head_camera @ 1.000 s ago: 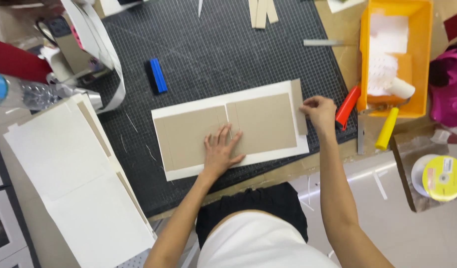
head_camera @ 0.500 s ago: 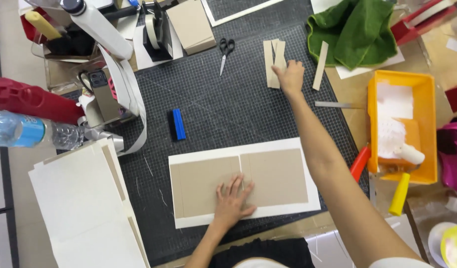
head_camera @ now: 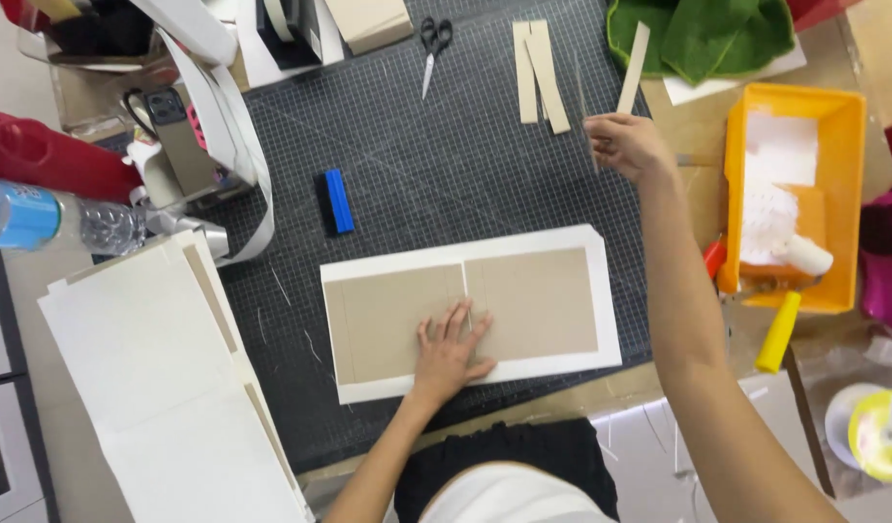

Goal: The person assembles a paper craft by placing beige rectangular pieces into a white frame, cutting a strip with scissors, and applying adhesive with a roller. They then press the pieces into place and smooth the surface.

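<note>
1. The left hand (head_camera: 448, 351) lies flat, fingers spread, pressing on the two brown boards (head_camera: 465, 310) where they meet at the centre gap.
2. Those boards sit side by side on a white sheet (head_camera: 606, 291), which rests on the dark cutting mat (head_camera: 417, 145) in the middle of the desk.
3. The right hand (head_camera: 625, 145) is far out at the top of the mat, fingers pinched on a thin strip (head_camera: 634, 68) that stands tilted, just beside two more card strips (head_camera: 538, 73).
4. Risk, as I judge it: with only one palm holding them, the boards could slide or skew on the sheet if the stretch shifts weight onto that hand.
5. Also the orange tray (head_camera: 843, 126) and its roller (head_camera: 785, 324) sit close to the right forearm; a careless sweep back could knock them.
6. Scissors (head_camera: 432, 44) and a blue block (head_camera: 338, 201) lie well apart from both hands.
</note>
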